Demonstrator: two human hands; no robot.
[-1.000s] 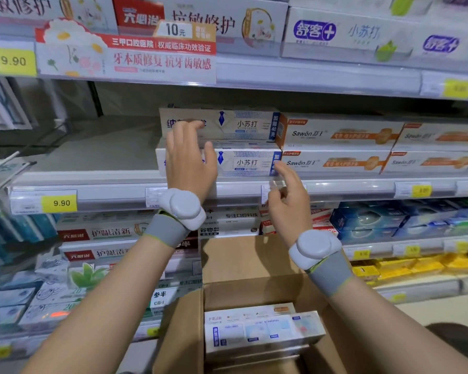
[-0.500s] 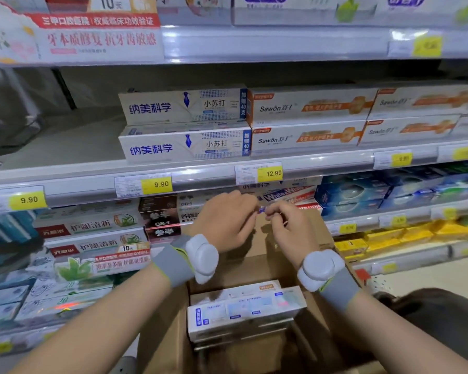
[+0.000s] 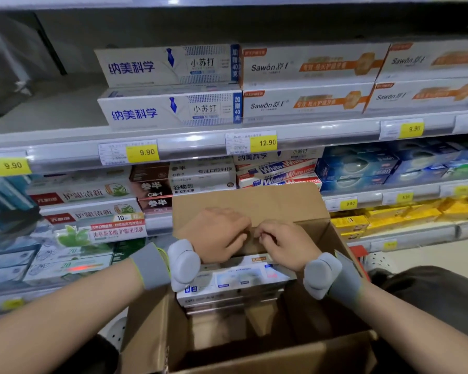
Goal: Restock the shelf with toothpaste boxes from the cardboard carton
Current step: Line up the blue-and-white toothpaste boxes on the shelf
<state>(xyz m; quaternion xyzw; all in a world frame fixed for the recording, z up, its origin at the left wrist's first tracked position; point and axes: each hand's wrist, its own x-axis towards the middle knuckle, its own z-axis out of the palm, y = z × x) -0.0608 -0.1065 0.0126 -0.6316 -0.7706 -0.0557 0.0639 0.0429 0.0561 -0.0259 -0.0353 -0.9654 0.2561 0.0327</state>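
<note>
Head view: left hand (image 3: 216, 236) and right hand (image 3: 284, 245), fingers curled with fingertips almost meeting, hover over the far side of the open cardboard carton (image 3: 254, 209); whether they pinch anything cannot be told. Toothpaste boxes (image 3: 235, 282) lie stacked inside the carton, directly beneath and just nearer than both hands. Shelf (image 3: 65, 149) above carries two stacked white-and-blue boxes (image 3: 170, 87).

"Sawon" boxes (image 3: 308, 67); "12.90" price tag (image 3: 264, 143)
</note>
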